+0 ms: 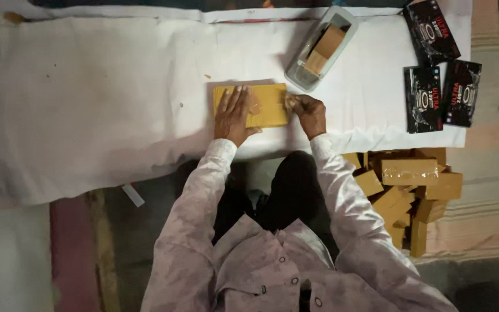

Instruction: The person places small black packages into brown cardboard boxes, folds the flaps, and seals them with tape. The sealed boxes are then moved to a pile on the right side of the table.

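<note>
The left hand (233, 113) lies flat and open, fingers spread, pressing down on the left half of a flat yellow-brown packet (264, 104), while the right hand (307, 111) is curled closed at the packet's right end, fingertips pinching what looks like its edge or wrapping there; exactly what is pinched is too small to make out. The packet sits on a white sheet (99, 98) spread over the work surface, just in front of the person. It looks like a light, fairly stiff paper-wrapped block with smooth faces that might slide on the sheet, so a flat palm on top and a pinch at the short ends seem the surest holds. Beyond it stands a clear tray (302, 74) holding more brown pieces, three black cartons (439, 75) lie at the right, and a heap of similar brown packets (405, 190) lies beside the person's right arm.
</note>
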